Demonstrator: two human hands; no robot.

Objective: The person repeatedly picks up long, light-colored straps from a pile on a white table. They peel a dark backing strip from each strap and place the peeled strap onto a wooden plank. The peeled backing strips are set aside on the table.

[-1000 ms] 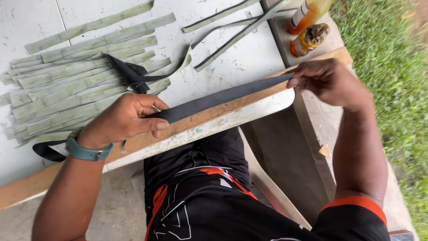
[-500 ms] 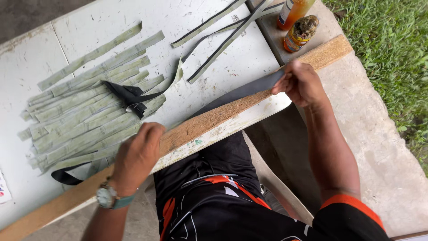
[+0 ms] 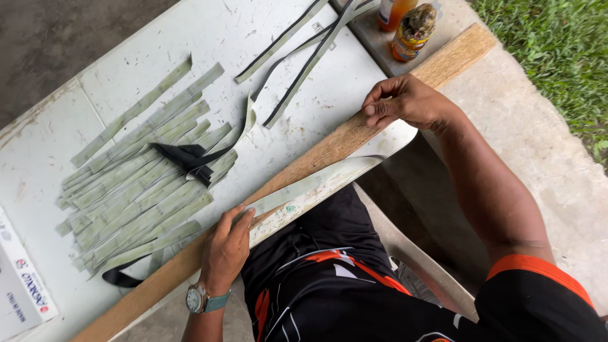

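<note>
A long wooden plank (image 3: 329, 149) lies slantwise along the near edge of a white table (image 3: 209, 38). My right hand (image 3: 405, 101) rests curled on the plank's upper part, fingers bent, touching the wood. My left hand (image 3: 229, 247) presses flat on the plank lower down, with its fingers on the end of a pale green strip (image 3: 310, 183) that runs along the plank's near side. It is not clear whether the right hand pinches anything.
A heap of pale green strips (image 3: 139, 177) with a black strap (image 3: 183, 158) on it lies at the left. Longer strips (image 3: 297, 44) lie at the top. Two bottles (image 3: 411, 28) stand on a ledge at the far right. Grass borders the concrete.
The dark strip that spanned both hands on the plank is gone from view; a pale green strip now lies along the plank's near side. My left hand has slid lower along the plank.
</note>
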